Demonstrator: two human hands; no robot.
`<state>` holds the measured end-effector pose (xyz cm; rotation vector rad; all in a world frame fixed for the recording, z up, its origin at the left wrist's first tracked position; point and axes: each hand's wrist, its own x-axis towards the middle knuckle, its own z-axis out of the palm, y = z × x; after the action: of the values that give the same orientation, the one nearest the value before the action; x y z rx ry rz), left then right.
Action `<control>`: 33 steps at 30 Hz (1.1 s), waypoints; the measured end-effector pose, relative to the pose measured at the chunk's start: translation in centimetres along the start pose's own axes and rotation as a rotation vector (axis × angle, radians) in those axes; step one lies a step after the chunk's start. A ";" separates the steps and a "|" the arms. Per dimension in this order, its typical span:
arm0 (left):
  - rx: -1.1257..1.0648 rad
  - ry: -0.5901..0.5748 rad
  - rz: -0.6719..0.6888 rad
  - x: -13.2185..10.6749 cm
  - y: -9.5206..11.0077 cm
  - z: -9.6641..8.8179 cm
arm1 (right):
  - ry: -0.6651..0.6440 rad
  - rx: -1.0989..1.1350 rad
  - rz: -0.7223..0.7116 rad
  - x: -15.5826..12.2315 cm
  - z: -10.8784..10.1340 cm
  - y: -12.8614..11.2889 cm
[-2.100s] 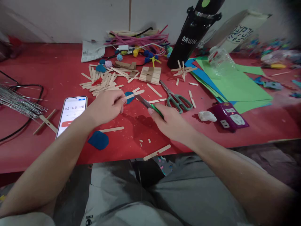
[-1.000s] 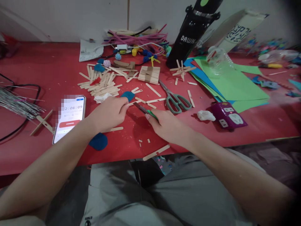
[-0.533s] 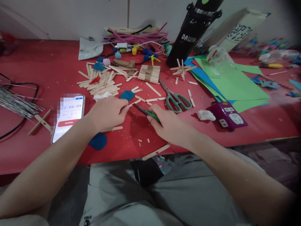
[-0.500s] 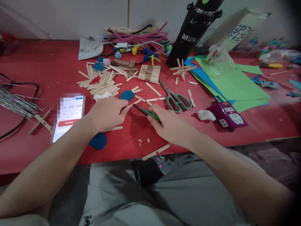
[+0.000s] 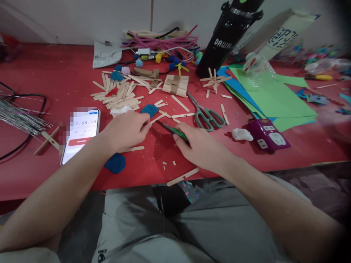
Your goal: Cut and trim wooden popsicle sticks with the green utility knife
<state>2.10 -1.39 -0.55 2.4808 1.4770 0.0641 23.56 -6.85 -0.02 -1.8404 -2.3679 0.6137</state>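
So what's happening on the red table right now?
A person sits at a red table strewn with craft materials. Their left hand pinches a craft stick down on the table. The right hand grips a green-handled knife, its blade pointing at the stick near the left fingertips. Around the hands lie loose sticks, scissors and a phone showing a timer.

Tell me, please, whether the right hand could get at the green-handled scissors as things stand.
Probably yes: the scissors lie in the open on the table just beyond the right hand, with only loose sticks nearby. But that hand is closed on a green knife.
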 end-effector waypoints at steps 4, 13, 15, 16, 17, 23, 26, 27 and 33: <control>0.004 -0.011 0.000 0.1 -0.2 0.0 | 0.014 0.030 -0.026 -0.1 0.0 0.3; -0.021 -0.027 -0.046 0.4 -0.4 0.3 | 0.028 0.118 -0.046 -0.3 -0.2 0.7; -0.060 -0.025 -0.043 0.4 -0.5 0.3 | 0.032 0.128 -0.044 -0.3 -0.1 0.7; -0.079 -0.025 -0.041 0.5 -0.5 0.3 | 0.036 0.130 -0.043 -0.3 -0.1 0.7; -0.094 -0.025 -0.038 0.5 -0.5 0.3 | 0.040 0.133 -0.044 -0.3 -0.1 0.7; -0.160 -0.019 -0.050 0.4 -0.5 0.2 | -0.014 0.298 0.001 -0.3 -0.1 0.6; -0.320 0.007 -0.102 0.4 -0.3 -0.3 | -0.003 0.529 0.023 -0.5 -0.1 0.7; -0.419 0.019 -0.129 0.4 -0.2 -0.5 | 0.029 0.620 0.031 -0.5 -0.1 0.7; -1.044 0.064 -0.124 0.2 0.1 -1.5 | 0.212 0.932 0.066 -0.3 -0.5 0.4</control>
<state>2.02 -0.98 0.90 1.5415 1.1558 0.6965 24.18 -6.95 0.29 -1.4318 -1.4646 1.1866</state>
